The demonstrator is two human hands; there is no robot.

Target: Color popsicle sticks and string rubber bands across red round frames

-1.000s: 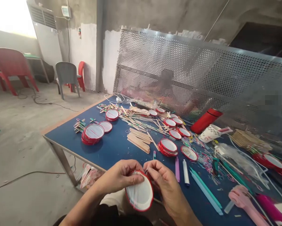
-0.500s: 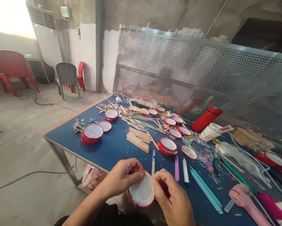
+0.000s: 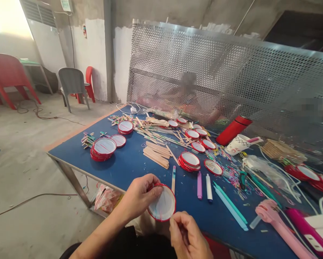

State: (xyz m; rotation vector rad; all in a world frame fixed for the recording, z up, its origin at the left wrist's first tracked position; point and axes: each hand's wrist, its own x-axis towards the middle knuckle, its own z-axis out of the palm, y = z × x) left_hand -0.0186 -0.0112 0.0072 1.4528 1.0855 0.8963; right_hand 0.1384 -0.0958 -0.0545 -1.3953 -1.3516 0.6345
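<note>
My left hand (image 3: 142, 198) is closed on a round jar lid (image 3: 165, 207) with a red rim and a whitish inner face, thumb pressed on the face near the upper left rim. Thin coloured lines cross the lid. Just off its lower right edge, my right hand (image 3: 188, 233) has thumb and fingers pinched together; whatever is in the pinch is too small to make out. Beyond the lid, a wooden craft stick (image 3: 173, 178) with a coloured end lies on the blue table (image 3: 134, 172). A stack of similar lids (image 3: 189, 162) stands farther back.
Plain craft sticks (image 3: 156, 154) lie mid-table. More lids stand in stacks (image 3: 103, 147) at the left. To the right are a purple marker (image 3: 199, 185), a white marker (image 3: 209, 188), loose rubber bands (image 3: 232, 176), a paper cup (image 3: 237, 144), a red flask (image 3: 234, 130) and a pink handheld device (image 3: 280, 223).
My right hand has moved down, away from the lid's right rim to below its lower right edge. My left hand keeps its hold on the lid. The camera view has shifted slightly.
</note>
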